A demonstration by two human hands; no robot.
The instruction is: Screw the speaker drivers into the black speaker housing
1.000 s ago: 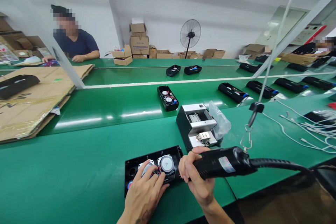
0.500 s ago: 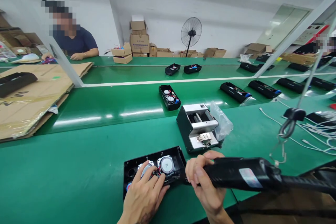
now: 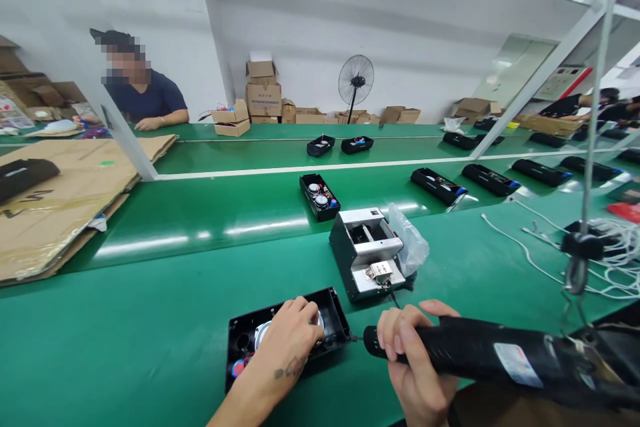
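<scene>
A black speaker housing [image 3: 338, 320] lies open-side up on the green bench in front of me, with a blue-and-red part [image 3: 239, 367] at its left end. My left hand [image 3: 295, 330] reaches into it, fingers bent and together over the right speaker [image 3: 321, 321]; whatever is between the fingertips is hidden. The left speaker [image 3: 260, 335] is partly covered by this hand. My right hand [image 3: 417, 360] is wrapped round a black electric screwdriver [image 3: 475, 350], held nearly level. Its bit [image 3: 356, 338] points left at the housing's right end; contact cannot be made out.
A screw feeder [image 3: 367, 253] stands behind the housing, a clear plastic bag [image 3: 409, 240] beside it. Another open housing [image 3: 320, 197] sits beyond. White cables [image 3: 613, 260] lie right, near a hanging hook [image 3: 580, 267]. Flattened cardboard [image 3: 95, 207] is left; a co-worker [image 3: 150, 97] sits across.
My left hand has gone from spread over the speakers to bent fingers at the right one. The screwdriver has drawn back to the right, away from the housing. The camera view has shifted slightly.
</scene>
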